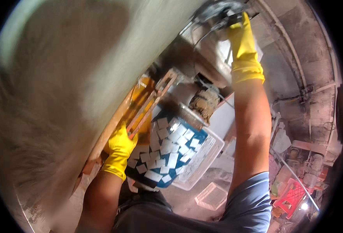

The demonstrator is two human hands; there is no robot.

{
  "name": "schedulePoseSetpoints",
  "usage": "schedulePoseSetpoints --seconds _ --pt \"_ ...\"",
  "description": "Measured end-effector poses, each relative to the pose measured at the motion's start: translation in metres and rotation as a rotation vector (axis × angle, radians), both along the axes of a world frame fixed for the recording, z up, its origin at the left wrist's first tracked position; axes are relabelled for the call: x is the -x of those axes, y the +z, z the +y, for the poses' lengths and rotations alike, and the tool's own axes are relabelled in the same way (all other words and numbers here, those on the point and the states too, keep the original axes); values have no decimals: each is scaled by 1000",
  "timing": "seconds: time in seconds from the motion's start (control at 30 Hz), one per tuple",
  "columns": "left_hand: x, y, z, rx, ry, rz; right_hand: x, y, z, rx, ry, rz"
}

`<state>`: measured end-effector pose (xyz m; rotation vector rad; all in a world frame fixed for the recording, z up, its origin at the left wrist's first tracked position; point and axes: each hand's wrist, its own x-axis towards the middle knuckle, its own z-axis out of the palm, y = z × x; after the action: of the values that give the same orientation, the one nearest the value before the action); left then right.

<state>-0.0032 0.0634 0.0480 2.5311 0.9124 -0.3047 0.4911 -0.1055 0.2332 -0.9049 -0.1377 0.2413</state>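
My left hand, in a yellow rubber glove, is closed round the lower end of a long, narrow, reddish-brown slotted frame. That frame slants up and away, over an orange surface at the left. Far up at the right reaches my right hand, gloved the same way. One finger of it points upward beside a dark fitting on top of a metal housing; the other fingers are mostly hidden, and what they grip cannot be made out. Between my arms, many flat white rectangular pieces lie scattered over a blue surface.
A large pale curved surface fills the left side. Past the white pieces is a pale plastic tub rim, with a dirt-caked motor-like part beyond it. A small white crate and a red basket stand lower right. Pipes run along the wall.
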Motion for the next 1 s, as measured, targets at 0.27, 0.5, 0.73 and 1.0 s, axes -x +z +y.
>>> schedulePoseSetpoints --seconds 0.27,0.5,0.73,1.0 --pt "1 -6 -1 48 -4 -33 172 -66 -55 491 -147 -187" --pt "7 -22 -1 -25 -44 -127 513 -252 -184 682 -729 352" --pt "8 -19 1 14 -80 -202 770 -344 -171 1045 -710 1033" --pt "19 -71 39 -531 -737 -169 729 -361 -76 1554 -1109 1064"
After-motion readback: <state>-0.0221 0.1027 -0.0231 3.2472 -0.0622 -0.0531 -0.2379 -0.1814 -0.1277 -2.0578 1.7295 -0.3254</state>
